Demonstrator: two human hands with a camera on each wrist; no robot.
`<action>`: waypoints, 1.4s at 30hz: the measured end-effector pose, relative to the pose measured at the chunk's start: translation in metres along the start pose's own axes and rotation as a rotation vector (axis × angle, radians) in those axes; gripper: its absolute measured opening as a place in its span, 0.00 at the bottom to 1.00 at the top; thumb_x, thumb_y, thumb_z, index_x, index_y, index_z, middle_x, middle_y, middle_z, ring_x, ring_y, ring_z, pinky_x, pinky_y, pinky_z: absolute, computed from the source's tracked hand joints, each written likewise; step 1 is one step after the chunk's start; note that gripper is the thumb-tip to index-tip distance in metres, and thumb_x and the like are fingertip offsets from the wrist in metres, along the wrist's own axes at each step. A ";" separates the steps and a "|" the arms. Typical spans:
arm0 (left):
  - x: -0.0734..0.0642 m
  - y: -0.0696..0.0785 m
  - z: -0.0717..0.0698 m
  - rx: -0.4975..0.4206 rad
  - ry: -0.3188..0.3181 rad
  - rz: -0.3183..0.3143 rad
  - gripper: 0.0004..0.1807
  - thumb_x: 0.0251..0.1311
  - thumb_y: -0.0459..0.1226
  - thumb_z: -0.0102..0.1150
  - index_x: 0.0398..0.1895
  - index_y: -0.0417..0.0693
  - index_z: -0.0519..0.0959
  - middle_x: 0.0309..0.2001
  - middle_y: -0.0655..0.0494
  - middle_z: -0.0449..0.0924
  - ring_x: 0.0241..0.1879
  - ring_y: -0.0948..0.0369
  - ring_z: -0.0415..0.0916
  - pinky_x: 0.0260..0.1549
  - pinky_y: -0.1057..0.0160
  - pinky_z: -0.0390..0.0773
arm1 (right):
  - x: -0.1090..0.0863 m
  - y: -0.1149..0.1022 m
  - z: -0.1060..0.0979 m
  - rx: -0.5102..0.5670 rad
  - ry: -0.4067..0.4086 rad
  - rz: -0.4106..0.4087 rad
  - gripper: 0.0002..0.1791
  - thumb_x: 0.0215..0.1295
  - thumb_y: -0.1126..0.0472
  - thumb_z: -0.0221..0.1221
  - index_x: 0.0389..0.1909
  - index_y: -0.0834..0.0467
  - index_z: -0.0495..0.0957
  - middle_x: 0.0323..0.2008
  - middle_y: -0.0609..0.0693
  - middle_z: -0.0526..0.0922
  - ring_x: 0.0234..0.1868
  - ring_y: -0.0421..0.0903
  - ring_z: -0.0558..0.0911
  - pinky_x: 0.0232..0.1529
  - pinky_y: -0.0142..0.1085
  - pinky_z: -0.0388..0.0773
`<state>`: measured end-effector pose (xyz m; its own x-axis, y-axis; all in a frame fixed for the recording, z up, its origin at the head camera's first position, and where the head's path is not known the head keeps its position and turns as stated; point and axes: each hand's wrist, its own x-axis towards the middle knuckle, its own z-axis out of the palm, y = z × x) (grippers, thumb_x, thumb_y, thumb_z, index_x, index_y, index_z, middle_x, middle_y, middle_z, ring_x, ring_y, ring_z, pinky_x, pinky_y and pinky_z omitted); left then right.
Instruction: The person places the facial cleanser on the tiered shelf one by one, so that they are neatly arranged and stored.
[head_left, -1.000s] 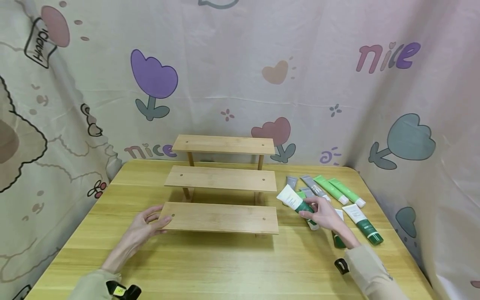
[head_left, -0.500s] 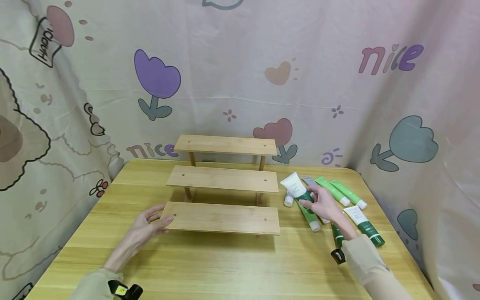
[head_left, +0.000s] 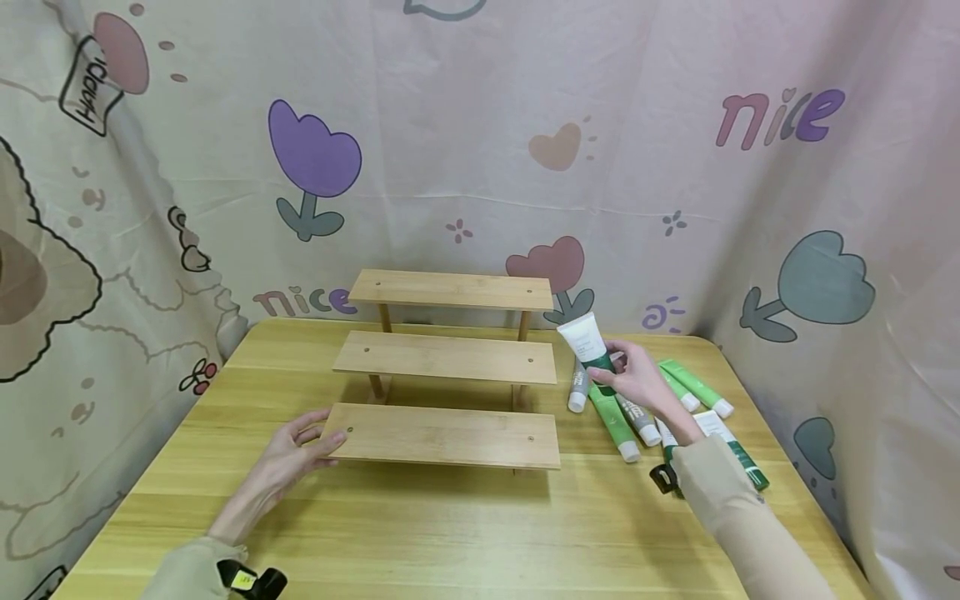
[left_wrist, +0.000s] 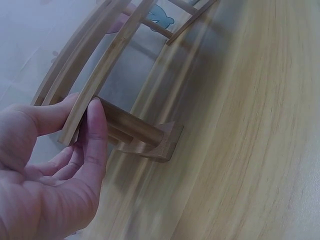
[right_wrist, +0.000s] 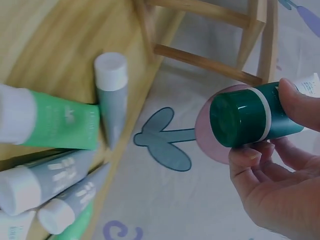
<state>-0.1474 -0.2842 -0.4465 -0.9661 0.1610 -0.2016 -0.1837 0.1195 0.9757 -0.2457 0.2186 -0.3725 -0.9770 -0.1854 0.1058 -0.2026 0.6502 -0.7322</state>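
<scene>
A three-tier wooden shelf (head_left: pixel 442 436) stands in the middle of the table. My left hand (head_left: pixel 288 458) pinches the left end of its lowest board, thumb on top and fingers beneath, as the left wrist view also shows. To the right of the shelf, my right hand (head_left: pixel 645 383) holds a white and dark green squeeze tube (head_left: pixel 585 340) above the other tubes, white end up. In the right wrist view the held tube's dark green cap (right_wrist: pixel 225 120) points out of the hand, with thumb and fingers around its body.
Below the right hand lie a green tube (head_left: pixel 613 425), grey tubes (head_left: pixel 577 387) with white caps, and another white and green tube (head_left: pixel 742 458), several in all. Green tubes (head_left: pixel 697 387) lie farther right. A patterned curtain (head_left: pixel 450 125) hangs behind the table.
My right hand has lifted the white and green tube off the pile and tipped it more upright, uncovering green and grey tubes. My left hand stays on the shelf.
</scene>
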 end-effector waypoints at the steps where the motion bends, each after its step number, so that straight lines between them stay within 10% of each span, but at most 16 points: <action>1: 0.000 0.000 0.000 -0.001 0.000 0.000 0.45 0.72 0.36 0.57 0.79 0.30 0.40 0.75 0.19 0.35 0.45 0.74 0.80 0.47 0.66 0.90 | 0.002 -0.002 0.000 0.001 0.000 -0.013 0.26 0.63 0.65 0.66 0.59 0.73 0.73 0.39 0.65 0.84 0.31 0.42 0.78 0.30 0.28 0.78; 21: 0.001 0.000 0.000 -0.014 0.001 -0.008 0.45 0.73 0.36 0.57 0.79 0.30 0.40 0.76 0.20 0.31 0.46 0.76 0.79 0.46 0.67 0.89 | 0.045 -0.053 0.002 0.158 -0.051 -0.071 0.22 0.64 0.63 0.67 0.55 0.69 0.78 0.42 0.66 0.85 0.32 0.41 0.80 0.36 0.29 0.83; 28: 0.000 0.000 0.003 0.004 0.032 -0.008 0.43 0.73 0.37 0.57 0.79 0.31 0.43 0.69 0.27 0.56 0.45 0.71 0.80 0.48 0.64 0.89 | 0.058 -0.073 0.004 0.171 -0.081 -0.063 0.20 0.64 0.62 0.67 0.54 0.67 0.79 0.37 0.57 0.84 0.33 0.43 0.78 0.38 0.32 0.80; 34: 0.000 -0.001 0.002 0.003 0.024 -0.004 0.42 0.73 0.36 0.55 0.78 0.30 0.42 0.70 0.26 0.50 0.44 0.73 0.79 0.48 0.67 0.89 | 0.069 -0.089 0.010 0.213 -0.121 -0.057 0.22 0.66 0.62 0.65 0.58 0.66 0.78 0.41 0.59 0.85 0.36 0.42 0.79 0.38 0.31 0.82; 42: 0.002 -0.002 0.000 -0.048 0.010 -0.007 0.41 0.73 0.33 0.54 0.77 0.28 0.42 0.48 0.58 0.77 0.44 0.69 0.80 0.48 0.65 0.89 | 0.082 -0.108 0.020 0.255 -0.129 -0.100 0.23 0.67 0.62 0.65 0.61 0.63 0.78 0.53 0.63 0.84 0.40 0.45 0.81 0.39 0.30 0.76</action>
<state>-0.1491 -0.2842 -0.4484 -0.9664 0.1508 -0.2080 -0.1988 0.0739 0.9773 -0.3026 0.1183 -0.2980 -0.9329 -0.3424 0.1117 -0.2585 0.4205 -0.8697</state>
